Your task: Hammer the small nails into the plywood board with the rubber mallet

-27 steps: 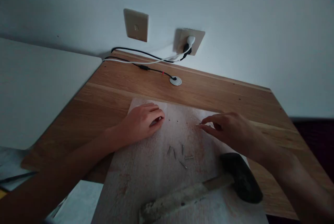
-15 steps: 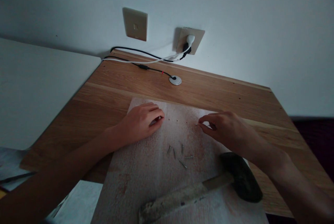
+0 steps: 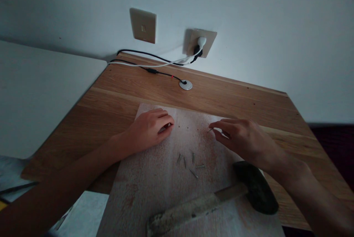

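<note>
My right hand (image 3: pixel 238 133) pinches a small nail (image 3: pixel 210 129) between thumb and fingertips, its thin end pointing down and left over a pale wooden board (image 3: pixel 166 200). My left hand (image 3: pixel 152 126) rests on the board's far left part. Its thumb and index finger are closed together, and whatever lies between them is too small to make out. Several small dark dots (image 3: pixel 188 127) run in a row between the hands. Nearer to me, several loose nails (image 3: pixel 193 173) lie scattered on the board. A hammer (image 3: pixel 204 205) with a dark head and worn handle lies across its near side.
Under the board is a wooden desk (image 3: pixel 116 86) against a white wall. Black and white cables (image 3: pixel 155 65) run along the back to a wall socket (image 3: pixel 206 41). One black cable enters a round grommet (image 3: pixel 187 86). A white panel (image 3: pixel 41 100) stands at left.
The fingers of my right hand have shifted slightly, and the nail now sticks out more visibly, tilted toward the board. My left hand, the loose nails and the hammer have stayed put.
</note>
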Demonstrator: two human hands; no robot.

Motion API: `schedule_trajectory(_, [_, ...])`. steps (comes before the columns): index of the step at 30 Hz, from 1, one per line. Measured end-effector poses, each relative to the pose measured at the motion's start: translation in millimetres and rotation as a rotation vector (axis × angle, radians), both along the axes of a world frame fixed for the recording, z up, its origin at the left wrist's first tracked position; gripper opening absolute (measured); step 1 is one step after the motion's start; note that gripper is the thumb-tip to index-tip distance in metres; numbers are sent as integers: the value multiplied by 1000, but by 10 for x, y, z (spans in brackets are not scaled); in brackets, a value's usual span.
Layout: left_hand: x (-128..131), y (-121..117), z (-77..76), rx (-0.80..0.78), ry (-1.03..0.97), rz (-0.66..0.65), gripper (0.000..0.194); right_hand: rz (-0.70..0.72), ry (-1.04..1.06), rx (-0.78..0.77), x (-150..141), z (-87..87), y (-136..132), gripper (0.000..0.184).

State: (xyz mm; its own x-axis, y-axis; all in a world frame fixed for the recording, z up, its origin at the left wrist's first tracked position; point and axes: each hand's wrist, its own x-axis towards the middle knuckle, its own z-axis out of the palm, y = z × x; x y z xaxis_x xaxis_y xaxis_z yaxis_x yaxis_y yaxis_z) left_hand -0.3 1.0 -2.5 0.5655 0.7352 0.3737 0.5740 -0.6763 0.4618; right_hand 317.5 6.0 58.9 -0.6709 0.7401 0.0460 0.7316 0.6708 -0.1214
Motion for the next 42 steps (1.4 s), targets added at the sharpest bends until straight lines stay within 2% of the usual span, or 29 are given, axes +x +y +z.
schedule_trajectory(4, [3, -3, 16, 6, 4, 3, 16, 11, 65, -11, 25, 55, -21, 24])
schedule_trajectory(11, [7, -1, 33, 10, 10, 4, 17, 95, 118, -420, -38, 87, -237, 25])
schedule_trajectory(15, [11, 1, 26, -2, 14, 6, 16, 108, 96, -494, -77, 32, -274, 27])
schedule_trajectory(18, [11, -4, 21, -3, 0, 5, 15, 78, 120, -424, -19, 47, -210, 27])
schedule_trajectory(21, [7, -8, 14, 3, -1, 8, 15, -24, 143, -283, 118, 109, -104, 29])
schedule_trajectory(25, [4, -4, 11, -2, -8, 9, 16, -146, 58, -128, 281, 146, 7, 31])
schedule_trajectory(32, [10, 2, 19, 6, -7, 10, 16, -172, -51, -94, 239, 51, 11, 27])
schedule_trajectory(42, [9, 0, 30, -7, -1, 4, 16, -166, -173, -73, 180, 30, 6, 28])
